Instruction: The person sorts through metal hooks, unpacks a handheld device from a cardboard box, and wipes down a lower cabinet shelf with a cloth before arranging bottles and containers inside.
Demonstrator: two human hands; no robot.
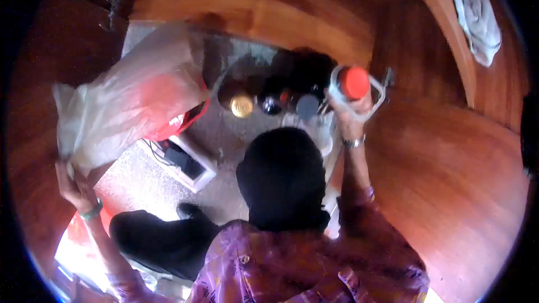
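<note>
On the left, my left hand (74, 189) grips the edge of a thin, whitish plastic bag (106, 115), which is stretched up and to the right. Something red shows through the bag, and a red loop (193, 120) hangs out at its lower right side. My right hand (352, 116) is closed round a container with a red cap (355, 82) and a pale loop or strap around it; its body is mostly hidden under the cap. A gold-lidded jar (242, 106) stands between the hands, beside darker containers (270, 105) and a grey lid (307, 106).
Wooden cabinet panels (438, 157) enclose the space on several sides. A pale box (205, 182) with a black device and cables sits under the bag. At top right hangs a whitish cloth (476, 19). My dark-covered head (283, 179) blocks the lower middle.
</note>
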